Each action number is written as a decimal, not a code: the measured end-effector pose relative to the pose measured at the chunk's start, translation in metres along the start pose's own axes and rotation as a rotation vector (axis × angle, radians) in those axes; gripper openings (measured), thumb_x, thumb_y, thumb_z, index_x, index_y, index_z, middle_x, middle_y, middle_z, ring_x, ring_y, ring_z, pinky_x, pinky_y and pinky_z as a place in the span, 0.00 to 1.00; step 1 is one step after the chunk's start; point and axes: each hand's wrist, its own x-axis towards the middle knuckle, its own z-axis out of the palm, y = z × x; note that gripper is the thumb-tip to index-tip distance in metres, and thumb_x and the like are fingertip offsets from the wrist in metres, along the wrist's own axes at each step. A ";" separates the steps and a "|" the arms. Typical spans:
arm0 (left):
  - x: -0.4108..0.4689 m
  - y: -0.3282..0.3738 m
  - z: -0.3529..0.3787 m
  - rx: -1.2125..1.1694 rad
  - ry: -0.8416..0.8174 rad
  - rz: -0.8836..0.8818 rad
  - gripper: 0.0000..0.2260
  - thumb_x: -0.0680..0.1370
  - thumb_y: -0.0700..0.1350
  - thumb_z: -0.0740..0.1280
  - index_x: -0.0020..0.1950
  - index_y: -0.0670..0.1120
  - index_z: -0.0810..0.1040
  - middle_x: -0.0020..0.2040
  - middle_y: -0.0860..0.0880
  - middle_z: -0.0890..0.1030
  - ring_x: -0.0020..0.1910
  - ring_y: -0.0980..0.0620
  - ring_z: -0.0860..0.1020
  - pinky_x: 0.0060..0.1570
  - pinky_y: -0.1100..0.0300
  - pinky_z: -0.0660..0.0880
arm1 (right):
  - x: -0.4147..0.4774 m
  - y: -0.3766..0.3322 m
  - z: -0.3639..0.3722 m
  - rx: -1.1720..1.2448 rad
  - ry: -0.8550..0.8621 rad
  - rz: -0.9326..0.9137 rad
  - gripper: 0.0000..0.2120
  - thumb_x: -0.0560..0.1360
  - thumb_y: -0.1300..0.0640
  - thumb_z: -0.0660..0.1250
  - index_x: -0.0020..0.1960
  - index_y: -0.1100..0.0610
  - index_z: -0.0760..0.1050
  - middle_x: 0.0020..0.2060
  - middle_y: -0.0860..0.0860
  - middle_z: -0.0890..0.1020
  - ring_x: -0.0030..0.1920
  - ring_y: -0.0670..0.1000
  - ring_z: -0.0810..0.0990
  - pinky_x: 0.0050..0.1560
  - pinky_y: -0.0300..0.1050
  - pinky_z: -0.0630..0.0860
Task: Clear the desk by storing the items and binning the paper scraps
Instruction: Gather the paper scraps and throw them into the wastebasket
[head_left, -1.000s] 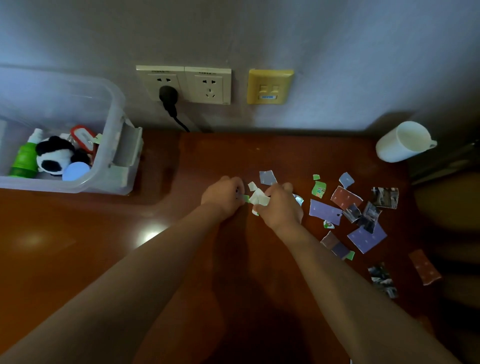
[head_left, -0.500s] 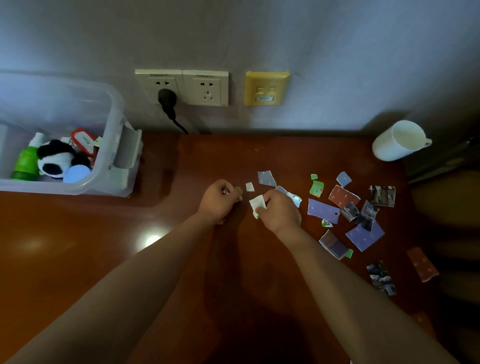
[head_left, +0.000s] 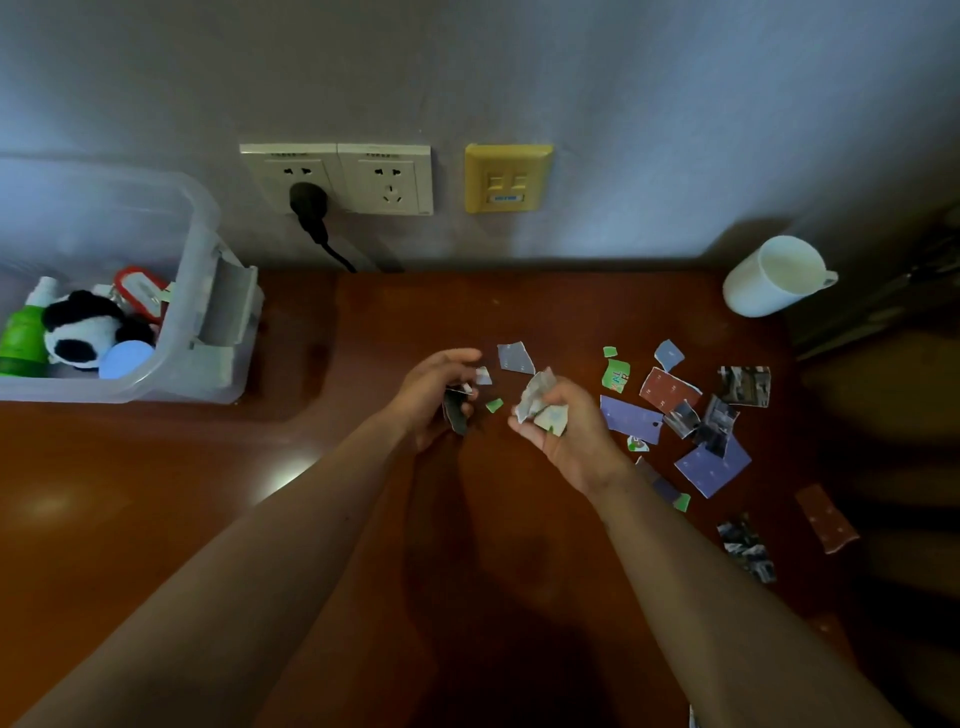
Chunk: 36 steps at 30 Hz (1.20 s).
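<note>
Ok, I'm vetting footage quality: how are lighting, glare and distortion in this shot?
Head view: dim, darkest along the right edge; a glare patch on the glossy reddish-brown wooden desk; wide-angle distortion bows the clear plastic storage box; the coloured torn paper scraps look fairly sharp.

We lose the clear box (head_left: 200, 260) and green bottle (head_left: 21, 338) at the left edge. Our right wrist (head_left: 615, 486) half hides a purple scrap (head_left: 662, 486).

I log one reddish-brown wooden desk (head_left: 156, 493) bearing a clear plastic storage box (head_left: 208, 322) at its left rear, a white mug (head_left: 769, 280) at its right rear, and torn paper scraps (head_left: 711, 467) scattered right of centre.
</note>
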 end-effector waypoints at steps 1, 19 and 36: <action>0.000 0.000 0.003 0.096 0.027 0.017 0.08 0.78 0.38 0.63 0.55 0.45 0.78 0.43 0.47 0.76 0.35 0.54 0.73 0.31 0.62 0.71 | 0.002 -0.001 -0.002 0.018 0.017 0.004 0.08 0.77 0.64 0.55 0.48 0.61 0.73 0.46 0.60 0.76 0.49 0.57 0.78 0.52 0.55 0.79; 0.028 -0.015 0.004 1.347 0.300 0.432 0.07 0.76 0.51 0.68 0.52 0.52 0.77 0.54 0.50 0.75 0.48 0.50 0.77 0.44 0.57 0.75 | 0.027 0.026 0.003 -1.382 0.259 -0.450 0.09 0.72 0.47 0.72 0.51 0.46 0.76 0.48 0.41 0.80 0.47 0.45 0.78 0.42 0.43 0.75; 0.018 -0.010 -0.003 0.740 0.259 0.330 0.07 0.77 0.46 0.68 0.44 0.48 0.71 0.38 0.53 0.73 0.35 0.54 0.72 0.34 0.60 0.68 | 0.028 0.031 0.013 -1.289 0.283 -0.413 0.04 0.73 0.51 0.70 0.42 0.49 0.76 0.43 0.45 0.81 0.44 0.48 0.78 0.35 0.39 0.66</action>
